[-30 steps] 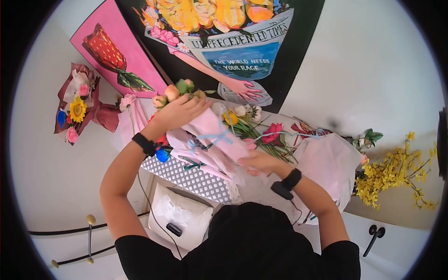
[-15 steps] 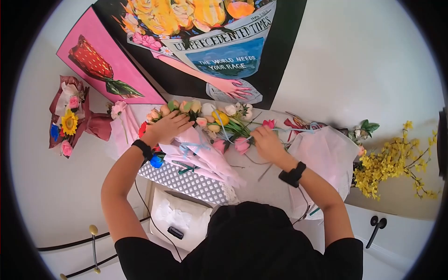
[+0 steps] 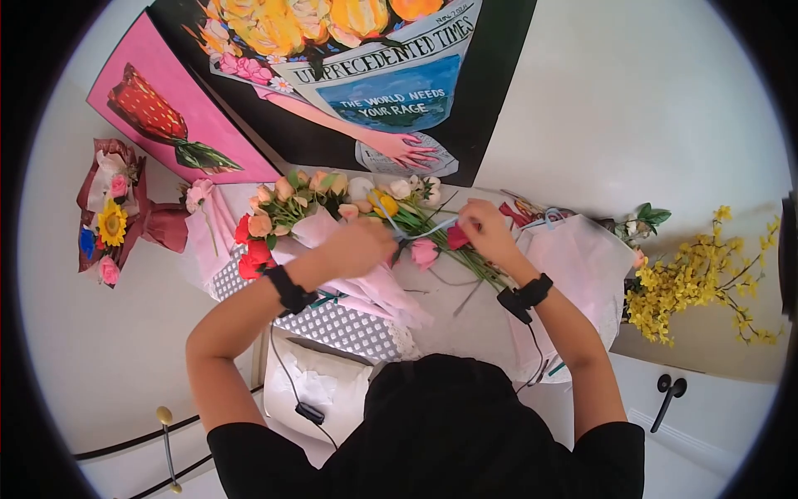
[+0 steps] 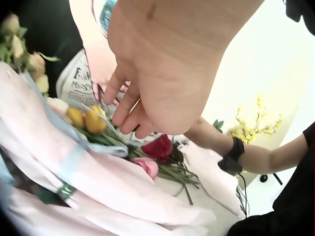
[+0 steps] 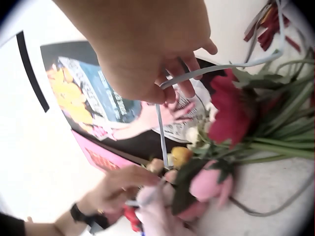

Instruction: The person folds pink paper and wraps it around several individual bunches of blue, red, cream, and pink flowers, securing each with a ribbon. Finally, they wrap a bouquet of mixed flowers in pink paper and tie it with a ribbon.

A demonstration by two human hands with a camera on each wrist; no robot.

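My right hand [image 3: 490, 233] pinches a light blue ribbon [image 5: 211, 69], raised over loose flower stems [image 5: 280, 147]. One stretch of ribbon drops from the fingertips towards the yellow tulips [image 4: 93, 119]; another runs off beyond the hand. A dark red flower [image 5: 229, 115] and a pink flower [image 3: 424, 254] lie just below. My left hand [image 3: 362, 249] is over a bouquet in pale pink paper [image 4: 64, 142], tied with a pale blue ribbon bow; its fingers are loosely bent, with nothing visible between them. Peach roses [image 3: 287, 190] lie at that bouquet's head.
Another pink-paper wrap [image 3: 573, 274] lies at the right, beside yellow blossom branches [image 3: 682, 291]. Two paintings, one with a pink ground [image 3: 183, 116], lean at the back. Red flowers [image 3: 252, 258] lie at the left. A cushion [image 3: 316, 374] is below the table's front edge.
The pink-wrapped bouquet, held up earlier, now lies on the table. My right hand has gone to the loose stems and lifted the ribbon; my left has moved right, off the peach roses.
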